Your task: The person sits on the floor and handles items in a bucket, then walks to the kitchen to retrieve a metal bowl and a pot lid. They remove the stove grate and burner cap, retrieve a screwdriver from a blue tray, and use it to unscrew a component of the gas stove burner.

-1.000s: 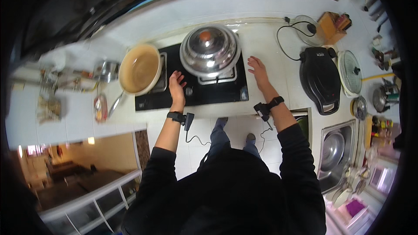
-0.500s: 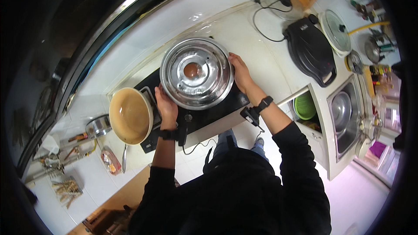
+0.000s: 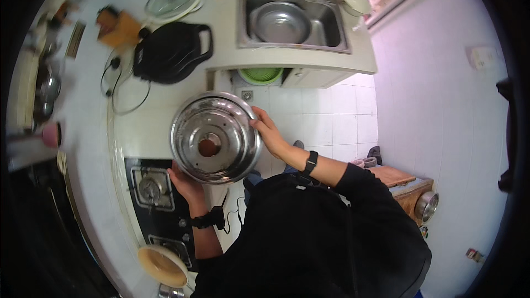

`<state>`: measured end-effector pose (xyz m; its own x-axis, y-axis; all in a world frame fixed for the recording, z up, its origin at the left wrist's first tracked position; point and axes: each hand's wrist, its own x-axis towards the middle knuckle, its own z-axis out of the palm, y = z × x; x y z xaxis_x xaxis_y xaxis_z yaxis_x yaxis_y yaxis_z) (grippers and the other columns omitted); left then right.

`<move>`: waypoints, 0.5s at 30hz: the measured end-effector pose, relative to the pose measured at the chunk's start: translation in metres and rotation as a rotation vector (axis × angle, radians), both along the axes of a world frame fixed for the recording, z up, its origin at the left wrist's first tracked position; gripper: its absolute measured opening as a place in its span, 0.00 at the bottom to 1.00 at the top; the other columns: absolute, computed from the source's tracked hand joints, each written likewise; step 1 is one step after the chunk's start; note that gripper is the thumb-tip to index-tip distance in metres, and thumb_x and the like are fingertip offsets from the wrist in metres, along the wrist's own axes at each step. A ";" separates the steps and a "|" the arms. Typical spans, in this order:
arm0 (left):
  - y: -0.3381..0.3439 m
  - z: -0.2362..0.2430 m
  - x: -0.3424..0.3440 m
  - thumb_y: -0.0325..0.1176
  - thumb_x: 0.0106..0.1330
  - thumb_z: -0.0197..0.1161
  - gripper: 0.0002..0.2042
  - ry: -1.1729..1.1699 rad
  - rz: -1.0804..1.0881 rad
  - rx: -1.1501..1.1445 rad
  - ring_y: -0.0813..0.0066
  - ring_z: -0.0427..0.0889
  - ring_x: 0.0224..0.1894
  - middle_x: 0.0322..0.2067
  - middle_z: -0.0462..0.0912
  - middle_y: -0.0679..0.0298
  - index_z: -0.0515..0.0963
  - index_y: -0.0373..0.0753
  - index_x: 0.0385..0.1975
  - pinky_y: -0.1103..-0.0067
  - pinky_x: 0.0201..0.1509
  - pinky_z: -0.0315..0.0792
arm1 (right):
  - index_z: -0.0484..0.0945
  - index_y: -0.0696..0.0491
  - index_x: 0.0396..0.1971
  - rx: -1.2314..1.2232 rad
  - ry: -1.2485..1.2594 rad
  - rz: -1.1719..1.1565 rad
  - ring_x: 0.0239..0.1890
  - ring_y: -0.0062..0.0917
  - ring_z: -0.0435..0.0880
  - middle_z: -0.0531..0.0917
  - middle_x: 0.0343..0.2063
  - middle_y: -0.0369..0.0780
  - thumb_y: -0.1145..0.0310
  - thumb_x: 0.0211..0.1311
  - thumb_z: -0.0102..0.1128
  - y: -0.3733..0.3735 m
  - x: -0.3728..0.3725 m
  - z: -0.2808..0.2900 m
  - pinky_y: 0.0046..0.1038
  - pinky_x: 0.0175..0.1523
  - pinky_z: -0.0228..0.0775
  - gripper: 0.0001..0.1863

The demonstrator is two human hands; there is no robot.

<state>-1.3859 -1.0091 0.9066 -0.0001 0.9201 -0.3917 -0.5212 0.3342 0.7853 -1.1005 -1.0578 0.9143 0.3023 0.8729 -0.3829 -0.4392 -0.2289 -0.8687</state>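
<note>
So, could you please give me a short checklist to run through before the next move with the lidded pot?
1. Left grip on the lidded pot: ok, at the side nearer the stove.
2. Right grip on it: ok, roughly opposite the left.
3. Lid firmly seated: cannot tell from above.
4. Uncovered burner off: cannot tell; no flame shows.
5. Sink free of other things: not ok, a steel bowl sits in it.

Floor (image 3: 334, 110): passage at 2 o'clock of the pot (image 3: 215, 135)
Counter (image 3: 144, 135): room at 9 o'clock
Grill (image 3: 170, 54): blocks 11 o'clock
Cord (image 3: 115, 63): crosses 10 o'clock
</note>
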 end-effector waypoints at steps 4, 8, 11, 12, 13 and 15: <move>-0.005 -0.023 0.157 0.54 0.77 0.36 0.30 -0.002 -0.204 -0.051 0.63 0.67 0.64 0.61 0.72 0.57 0.65 0.34 0.64 0.68 0.70 0.57 | 0.58 0.60 0.67 -0.049 0.011 -0.260 0.63 0.28 0.65 0.68 0.61 0.42 0.63 0.67 0.51 -0.067 0.145 -0.015 0.28 0.69 0.53 0.32; -0.014 -0.038 0.311 0.54 0.77 0.39 0.29 0.032 -0.414 -0.063 0.66 0.70 0.62 0.59 0.73 0.58 0.66 0.34 0.63 0.70 0.68 0.61 | 0.60 0.61 0.66 -0.130 -0.041 -0.508 0.65 0.33 0.66 0.69 0.62 0.47 0.59 0.66 0.51 -0.132 0.267 -0.029 0.30 0.69 0.55 0.33; -0.022 -0.036 0.418 0.51 0.78 0.38 0.26 0.024 -0.554 -0.048 0.67 0.71 0.61 0.58 0.75 0.60 0.68 0.34 0.60 0.71 0.69 0.60 | 0.60 0.61 0.66 -0.006 0.048 -0.598 0.60 0.30 0.69 0.71 0.59 0.46 0.58 0.66 0.51 -0.172 0.349 -0.029 0.28 0.65 0.60 0.33; -0.021 -0.035 0.451 0.51 0.78 0.38 0.26 0.033 -0.603 -0.048 0.68 0.71 0.61 0.58 0.75 0.60 0.69 0.34 0.60 0.72 0.68 0.60 | 0.60 0.61 0.66 -0.058 0.034 -0.654 0.59 0.29 0.70 0.71 0.58 0.45 0.58 0.67 0.51 -0.176 0.375 -0.032 0.28 0.64 0.61 0.32; -0.018 -0.035 0.481 0.50 0.78 0.38 0.26 0.005 -0.658 -0.021 0.69 0.72 0.60 0.57 0.76 0.61 0.69 0.35 0.59 0.73 0.68 0.61 | 0.60 0.61 0.66 -0.039 0.027 -0.695 0.58 0.28 0.71 0.72 0.57 0.45 0.58 0.67 0.51 -0.179 0.401 -0.036 0.27 0.63 0.62 0.32; -0.010 -0.037 0.535 0.50 0.78 0.38 0.25 -0.016 -0.750 0.002 0.71 0.72 0.59 0.56 0.76 0.62 0.70 0.35 0.58 0.75 0.67 0.61 | 0.60 0.62 0.66 -0.011 0.054 -0.732 0.59 0.29 0.70 0.71 0.58 0.45 0.59 0.67 0.51 -0.185 0.449 -0.046 0.27 0.64 0.61 0.32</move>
<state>-0.8504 -1.0194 0.8698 0.6330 0.6718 -0.3846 -0.1653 0.6027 0.7807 -0.6517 -1.2427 0.8688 0.7871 0.4507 -0.4212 -0.5251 0.1312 -0.8409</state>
